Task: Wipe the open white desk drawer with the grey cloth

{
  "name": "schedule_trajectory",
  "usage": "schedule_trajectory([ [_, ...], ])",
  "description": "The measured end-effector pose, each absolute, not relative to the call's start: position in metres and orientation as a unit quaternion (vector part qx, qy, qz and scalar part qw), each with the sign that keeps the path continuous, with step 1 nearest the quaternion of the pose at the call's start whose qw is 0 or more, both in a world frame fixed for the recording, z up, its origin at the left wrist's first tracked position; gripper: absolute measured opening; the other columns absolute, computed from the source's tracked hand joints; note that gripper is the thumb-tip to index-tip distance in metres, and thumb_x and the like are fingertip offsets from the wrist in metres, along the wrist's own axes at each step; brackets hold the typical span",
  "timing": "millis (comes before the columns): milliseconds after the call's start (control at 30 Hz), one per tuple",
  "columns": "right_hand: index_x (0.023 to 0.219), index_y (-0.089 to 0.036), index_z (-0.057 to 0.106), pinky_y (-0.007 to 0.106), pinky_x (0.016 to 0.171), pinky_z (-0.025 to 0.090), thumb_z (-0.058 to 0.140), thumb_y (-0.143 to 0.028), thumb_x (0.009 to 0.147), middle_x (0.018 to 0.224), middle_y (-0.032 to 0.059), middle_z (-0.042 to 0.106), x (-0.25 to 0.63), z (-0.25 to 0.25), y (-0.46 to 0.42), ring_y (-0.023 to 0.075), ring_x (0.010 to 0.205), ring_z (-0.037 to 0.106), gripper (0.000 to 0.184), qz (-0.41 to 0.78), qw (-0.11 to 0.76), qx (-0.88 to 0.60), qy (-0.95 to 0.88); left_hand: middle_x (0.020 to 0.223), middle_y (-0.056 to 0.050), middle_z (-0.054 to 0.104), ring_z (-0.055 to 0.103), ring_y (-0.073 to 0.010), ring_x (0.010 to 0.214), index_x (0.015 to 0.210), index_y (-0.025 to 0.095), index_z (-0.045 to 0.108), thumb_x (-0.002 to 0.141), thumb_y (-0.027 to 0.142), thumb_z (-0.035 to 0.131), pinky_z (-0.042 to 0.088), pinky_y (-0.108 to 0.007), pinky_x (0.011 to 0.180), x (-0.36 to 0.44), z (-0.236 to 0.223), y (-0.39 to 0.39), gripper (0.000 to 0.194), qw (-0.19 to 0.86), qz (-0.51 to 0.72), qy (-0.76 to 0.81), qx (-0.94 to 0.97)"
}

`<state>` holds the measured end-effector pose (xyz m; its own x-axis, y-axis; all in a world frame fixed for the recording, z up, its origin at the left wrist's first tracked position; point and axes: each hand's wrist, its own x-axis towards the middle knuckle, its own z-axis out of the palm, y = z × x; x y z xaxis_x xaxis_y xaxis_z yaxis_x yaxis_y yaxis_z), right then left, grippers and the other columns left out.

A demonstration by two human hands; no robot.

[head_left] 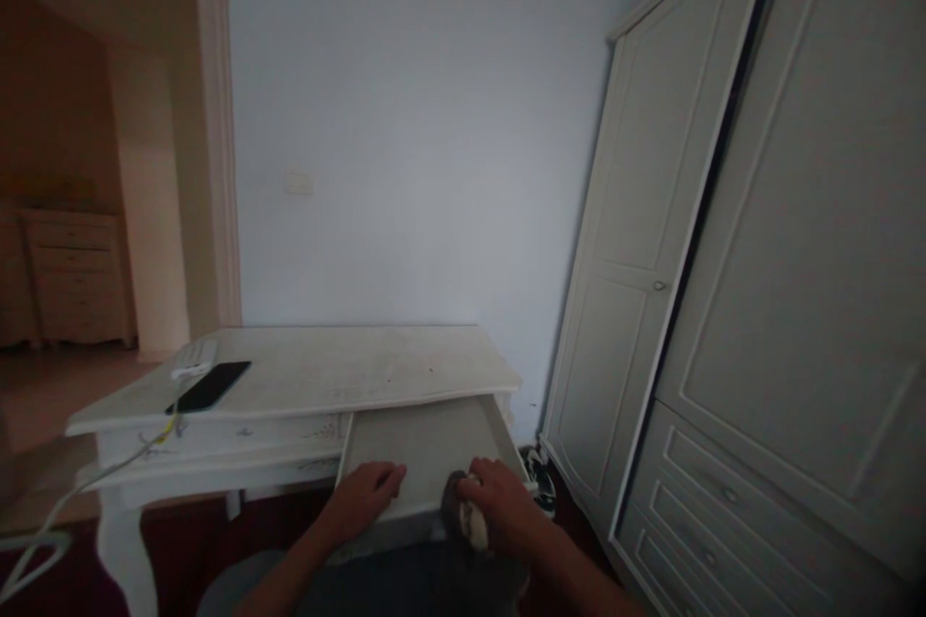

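A white drawer (434, 448) stands pulled out from a white desk (354, 362), and its bare inside shows. My left hand (370, 494) is at the drawer's front left corner, fingers curled over the edge; the fingertips are partly hidden. At the front right, my right hand (499, 494) is closed around a bunched dark grey cloth (457, 506) with a pale part showing. The cloth hangs down at the drawer's front edge.
On the desk's left lie a dark phone (209, 387) and a white power strip (194, 359) with a cable (94, 480). To the right stands a white wardrobe (637, 241). Black-and-white shoes (541, 482) are on the floor beside the desk.
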<state>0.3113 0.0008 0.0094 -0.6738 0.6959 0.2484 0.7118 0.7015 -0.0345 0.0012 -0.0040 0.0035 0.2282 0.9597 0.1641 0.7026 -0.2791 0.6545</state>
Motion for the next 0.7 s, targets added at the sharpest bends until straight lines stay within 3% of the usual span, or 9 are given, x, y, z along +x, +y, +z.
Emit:
schedule_trajectory([
  [100, 0.119, -0.028, 0.062, 0.035, 0.09, 0.039, 0.069, -0.016, 0.07, 0.119, 0.0078, 0.059, 0.358, 0.002, -0.002, 0.0284, 0.109, 0.055, 0.052, -0.017, 0.141, -0.464, -0.875, 0.081, -0.005, 0.072, 0.066, -0.0229, 0.083, 0.079, 0.021, 0.067, 0.101, 0.069, 0.025, 0.041, -0.032, 0.076, 0.003, 0.003, -0.005, 0.067, 0.184, 0.211, 0.569, 0.773],
  [267, 0.113, -0.023, 0.062, 0.037, 0.088, 0.037, 0.069, -0.022, 0.071, 0.115, 0.0094, 0.058, 0.37, -0.02, -0.005, 0.0287, 0.103, 0.054, 0.043, -0.035, 0.207, -0.529, -0.822, 0.088, -0.009, 0.074, 0.067, -0.0259, 0.089, 0.081, 0.022, 0.068, 0.1, 0.065, 0.031, 0.039, -0.034, 0.076, 0.004, -0.007, -0.002, 0.06, 0.125, 0.143, 0.596, 0.78],
  [433, 0.109, -0.024, 0.06, 0.037, 0.089, 0.035, 0.068, -0.017, 0.066, 0.11, 0.0072, 0.058, 0.346, -0.024, -0.006, 0.0274, 0.101, 0.053, 0.044, -0.032, 0.242, -0.512, -0.824, 0.09, -0.009, 0.075, 0.068, -0.0261, 0.091, 0.082, 0.022, 0.069, 0.1, 0.065, 0.03, 0.039, -0.034, 0.077, 0.004, -0.01, 0.0, 0.061, 0.135, 0.136, 0.596, 0.78],
  [600, 0.106, -0.023, 0.061, 0.039, 0.092, 0.036, 0.069, -0.022, 0.071, 0.108, 0.0083, 0.059, 0.322, -0.025, -0.014, 0.0286, 0.103, 0.053, 0.036, -0.029, 0.266, -0.514, -0.815, 0.087, -0.008, 0.073, 0.067, -0.0259, 0.089, 0.08, 0.022, 0.066, 0.1, 0.064, 0.03, 0.041, -0.035, 0.078, 0.005, -0.01, 0.0, 0.059, 0.129, 0.144, 0.59, 0.784],
  [700, 0.108, -0.024, 0.061, 0.039, 0.092, 0.037, 0.073, -0.026, 0.066, 0.111, 0.0083, 0.061, 0.3, -0.015, -0.013, 0.0293, 0.104, 0.056, 0.043, 0.013, 0.258, -0.509, -0.821, 0.087, -0.007, 0.073, 0.067, -0.0249, 0.089, 0.083, 0.023, 0.065, 0.101, 0.067, 0.028, 0.044, -0.035, 0.081, 0.005, -0.006, -0.003, 0.06, 0.15, 0.177, 0.574, 0.785],
])
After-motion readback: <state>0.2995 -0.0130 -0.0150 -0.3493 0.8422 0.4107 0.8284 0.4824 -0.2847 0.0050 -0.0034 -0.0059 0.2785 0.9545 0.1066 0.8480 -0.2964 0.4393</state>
